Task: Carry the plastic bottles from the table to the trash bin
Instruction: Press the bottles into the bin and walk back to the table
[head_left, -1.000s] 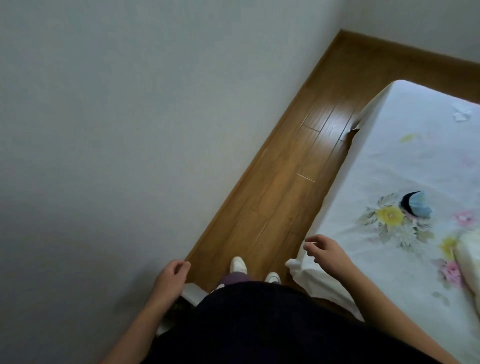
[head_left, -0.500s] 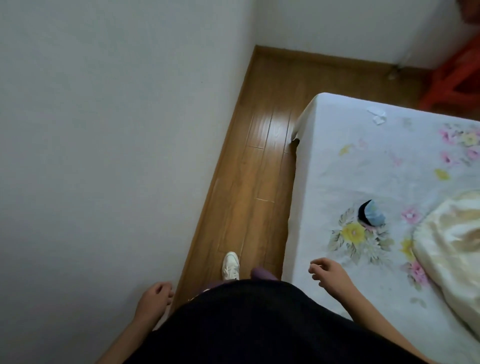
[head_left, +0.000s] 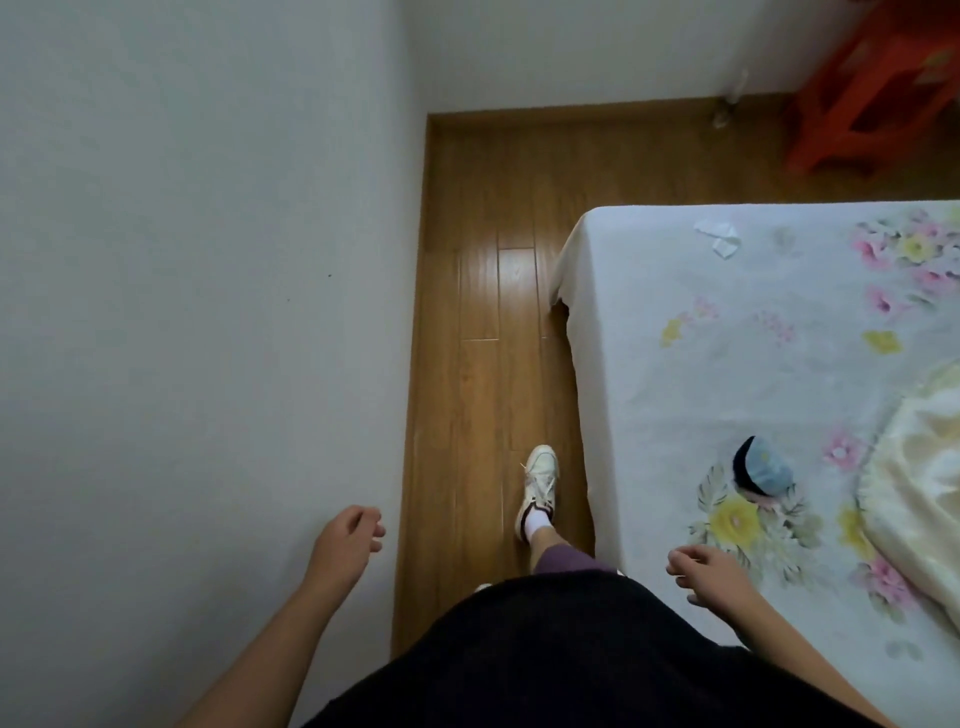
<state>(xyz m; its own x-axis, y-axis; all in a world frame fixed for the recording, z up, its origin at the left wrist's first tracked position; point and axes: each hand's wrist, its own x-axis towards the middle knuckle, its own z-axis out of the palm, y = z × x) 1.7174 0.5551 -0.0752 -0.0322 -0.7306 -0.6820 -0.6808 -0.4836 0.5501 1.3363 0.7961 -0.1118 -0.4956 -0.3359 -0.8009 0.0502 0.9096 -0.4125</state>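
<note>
No plastic bottle and no trash bin show in the head view. My left hand (head_left: 349, 540) hangs beside the white wall at the lower left, fingers loosely curled, holding nothing. My right hand (head_left: 707, 569) hovers over the near corner of the flowered bed sheet (head_left: 727, 322), fingers curled and apart, also with nothing in it. My white shoe (head_left: 540, 480) is stepping forward on the wooden floor between wall and bed.
A narrow strip of wooden floor (head_left: 483, 291) runs between the white wall (head_left: 208, 260) and the bed. On the sheet lie a small blue and black cloth item (head_left: 761, 470), a white paper scrap (head_left: 719, 236) and a cream quilt (head_left: 919, 478). A red stool (head_left: 872, 88) stands at the far right.
The view has swung right and forward along the floor strip; more of the bed and the red stool appear. My foot has stepped ahead and my left hand has risen beside the wall.
</note>
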